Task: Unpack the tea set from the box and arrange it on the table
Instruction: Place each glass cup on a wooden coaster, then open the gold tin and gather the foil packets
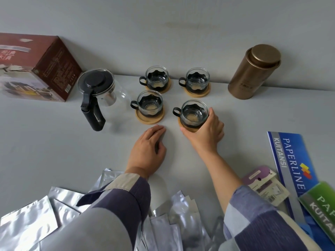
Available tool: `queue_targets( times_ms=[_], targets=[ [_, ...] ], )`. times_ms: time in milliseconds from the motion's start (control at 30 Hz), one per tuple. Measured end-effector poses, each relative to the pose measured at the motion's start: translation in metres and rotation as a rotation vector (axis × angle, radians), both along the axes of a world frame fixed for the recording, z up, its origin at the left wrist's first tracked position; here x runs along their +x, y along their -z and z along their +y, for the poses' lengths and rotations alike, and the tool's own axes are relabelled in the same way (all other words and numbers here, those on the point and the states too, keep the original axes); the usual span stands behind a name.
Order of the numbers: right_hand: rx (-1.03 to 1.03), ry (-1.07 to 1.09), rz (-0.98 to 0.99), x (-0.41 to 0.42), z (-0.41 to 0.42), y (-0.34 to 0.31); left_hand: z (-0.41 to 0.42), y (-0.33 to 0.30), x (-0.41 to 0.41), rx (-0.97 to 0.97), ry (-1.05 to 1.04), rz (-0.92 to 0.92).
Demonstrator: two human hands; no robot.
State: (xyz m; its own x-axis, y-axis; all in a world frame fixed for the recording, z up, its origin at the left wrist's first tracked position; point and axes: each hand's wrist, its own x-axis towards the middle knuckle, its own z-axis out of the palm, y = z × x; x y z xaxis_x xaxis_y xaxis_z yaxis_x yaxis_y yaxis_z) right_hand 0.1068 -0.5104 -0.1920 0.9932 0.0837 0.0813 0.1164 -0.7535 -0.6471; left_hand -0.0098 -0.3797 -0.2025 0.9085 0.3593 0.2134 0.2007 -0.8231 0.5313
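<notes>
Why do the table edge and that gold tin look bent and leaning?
Head view: the wide-angle lens bows the table edge and tilts the gold tin outward; light is soft and even, shadows faint; small glints show on the silver pouches; the glass teapot looks slightly smeared.

I've got a bronze tea canister [253, 72] standing upright with its lid on, against the pale wall [163, 24], and I'll use it as my marker. Well below it, toward the right edge, a blue booklet [290, 156] printed PAPERLINE KUITANSI lies flat on the grey table [54, 142]. Below that, further from the canister, I see a green booklet [320, 207] overlapping the blue one's lower end. Just left of the two booklets sits a purple-and-white packet [262, 183]. Far down and left of the canister, along the near edge, a heap of silver foil pouches [27, 218] spreads out, overlapping one another.
</notes>
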Motion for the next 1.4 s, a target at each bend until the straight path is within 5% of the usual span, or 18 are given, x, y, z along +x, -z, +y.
queue_targets(
  times_ms=[500, 800, 1000, 1233, 1400],
  targets=[
    [0.085, -0.221, 0.257, -0.015, -0.042, -0.006, 0.003, -0.009, 0.001, -0.072, 0.115, 0.152],
    [0.047, -0.282, 0.308, -0.022, -0.056, -0.016, -0.013, -0.015, 0.004, -0.098, -0.012, 0.075],
    [-0.061, -0.353, 0.566, 0.016, -0.08, -0.062, -0.033, -0.063, 0.036, 0.035, 0.015, -0.223],
    [-0.042, -0.28, 0.207, 0.113, -0.116, -0.158, -0.081, -0.105, 0.144, -0.171, 0.124, -0.073],
    [-0.261, -0.242, -0.037, 0.169, -0.115, -0.17, -0.113, -0.104, 0.207, -0.275, 0.128, 0.125]
  ],
)
